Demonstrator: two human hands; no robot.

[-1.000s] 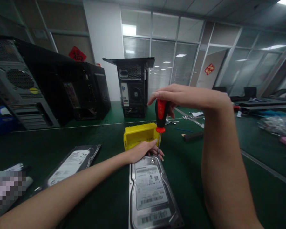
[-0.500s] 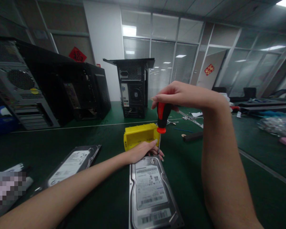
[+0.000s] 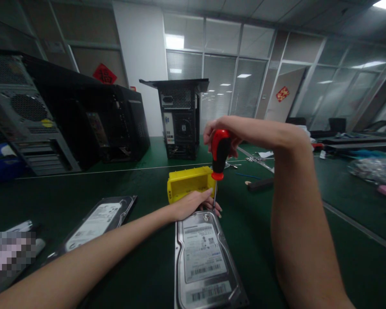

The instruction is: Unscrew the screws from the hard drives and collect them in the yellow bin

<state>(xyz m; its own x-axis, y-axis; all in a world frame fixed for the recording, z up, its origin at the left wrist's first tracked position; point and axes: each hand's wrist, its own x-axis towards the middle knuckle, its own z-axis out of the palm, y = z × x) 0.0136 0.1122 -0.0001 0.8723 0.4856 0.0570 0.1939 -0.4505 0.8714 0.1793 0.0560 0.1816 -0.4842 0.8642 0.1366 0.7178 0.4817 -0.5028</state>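
Note:
A silver hard drive with a white label lies flat on the green table, its long side running away from me. My left hand is closed over its far end, with the fingertips showing past the far right corner. In my right hand is a red and black screwdriver, held upright with the fingers behind and beside the handle. The shaft points down to the drive's far right corner, close to my left fingertips. Whether a screw is under the tip cannot be seen.
A yellow plastic bin lies on its side just beyond the drive. Another hard drive is left of my forearm. Black computer cases stand at the back and left. A dark bar and plastic bags are on the right.
My right hand has shifted its grip: the fingers were over the top of the screwdriver handle, and now the red top is exposed. My left hand and the drive have stayed put.

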